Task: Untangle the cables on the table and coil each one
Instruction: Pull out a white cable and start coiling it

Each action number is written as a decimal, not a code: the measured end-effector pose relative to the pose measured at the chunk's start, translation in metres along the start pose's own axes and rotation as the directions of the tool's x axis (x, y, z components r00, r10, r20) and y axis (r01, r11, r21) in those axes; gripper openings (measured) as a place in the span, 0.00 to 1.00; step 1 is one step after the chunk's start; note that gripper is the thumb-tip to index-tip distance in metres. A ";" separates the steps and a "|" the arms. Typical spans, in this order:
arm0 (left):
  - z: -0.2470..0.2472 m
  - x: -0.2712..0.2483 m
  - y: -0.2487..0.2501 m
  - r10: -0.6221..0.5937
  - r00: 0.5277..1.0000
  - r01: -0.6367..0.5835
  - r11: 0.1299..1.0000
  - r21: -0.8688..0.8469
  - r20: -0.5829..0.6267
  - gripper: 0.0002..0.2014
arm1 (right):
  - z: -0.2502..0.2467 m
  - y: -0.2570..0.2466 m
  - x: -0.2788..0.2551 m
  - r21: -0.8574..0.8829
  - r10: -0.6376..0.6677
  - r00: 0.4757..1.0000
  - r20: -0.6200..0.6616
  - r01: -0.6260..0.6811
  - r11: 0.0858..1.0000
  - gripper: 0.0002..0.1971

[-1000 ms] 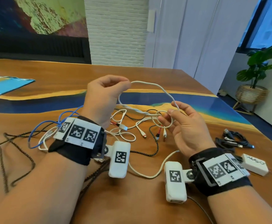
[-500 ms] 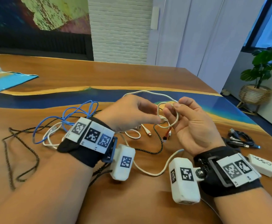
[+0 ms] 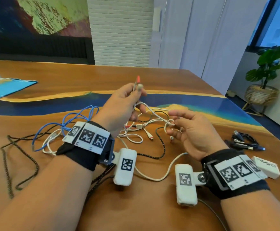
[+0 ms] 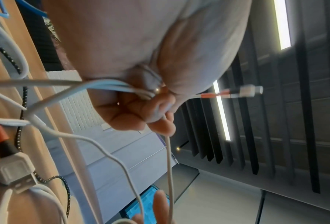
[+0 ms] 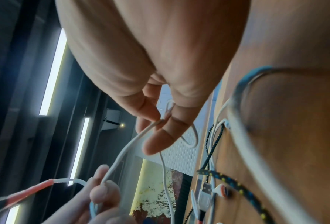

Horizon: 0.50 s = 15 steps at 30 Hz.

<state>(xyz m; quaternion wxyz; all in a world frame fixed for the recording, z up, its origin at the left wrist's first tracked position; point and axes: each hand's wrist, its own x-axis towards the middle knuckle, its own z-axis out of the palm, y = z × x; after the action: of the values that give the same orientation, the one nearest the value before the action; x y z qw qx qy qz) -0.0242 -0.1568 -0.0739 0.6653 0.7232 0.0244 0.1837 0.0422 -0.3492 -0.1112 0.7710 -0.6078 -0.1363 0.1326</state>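
White cable (image 3: pixel 154 112), multi-plug kind, now lifted by its plug ends (image 3: pixel 138 84): pinched in left hand (image 3: pixel 119 110) between thumb and fingers, red and white tips standing just above knuckles. Half a second ago both hands close together at small loop; now left hand raised up and away, plugs pulled out through loop. Right hand (image 3: pixel 191 130) with fingers curled round same cable, small loop (image 3: pixel 169 123) at its fingertips, strand stretched between both hands. Means, probably, one end freed from tangle; coiling not yet begun. Rest of white cable running under right wrist and back toward left wrist on desk (image 3: pixel 152 205). Left of left hand, blue cable (image 3: pixel 66 120) and black braided cable (image 3: pixel 6 164) lying loose, uncoiled. Right of right hand, dark bundled cable (image 3: pixel 244 140) already gathered.
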 end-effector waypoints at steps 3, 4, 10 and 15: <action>-0.004 0.000 -0.002 0.019 0.997 -0.021 1.000 0.022 0.073 0.11 | 0.001 0.003 -0.001 -0.201 -0.024 0.999 -0.027 0.018 0.979 0.15; -0.005 0.000 -0.003 0.015 0.995 -0.017 1.000 0.022 0.098 0.10 | 0.001 0.002 -0.001 -0.244 -0.052 0.997 -0.049 0.039 0.969 0.15; -0.001 -0.004 -0.001 -0.106 0.981 0.130 0.981 -0.146 0.163 0.19 | -0.006 -0.015 -0.003 -0.131 -0.127 0.983 -0.132 0.110 0.985 0.11; -0.001 -0.003 -0.003 -0.055 0.979 0.041 0.997 0.071 0.195 0.10 | 0.007 -0.012 -0.011 -0.118 -0.002 0.988 0.156 0.021 0.993 0.15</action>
<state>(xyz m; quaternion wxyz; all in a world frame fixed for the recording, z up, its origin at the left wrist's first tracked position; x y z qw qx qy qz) -0.0271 -0.1563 -0.0778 0.6441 0.7589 -0.0179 0.0942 0.0301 -0.3500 -0.0988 0.7212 -0.6396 -0.2072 0.1670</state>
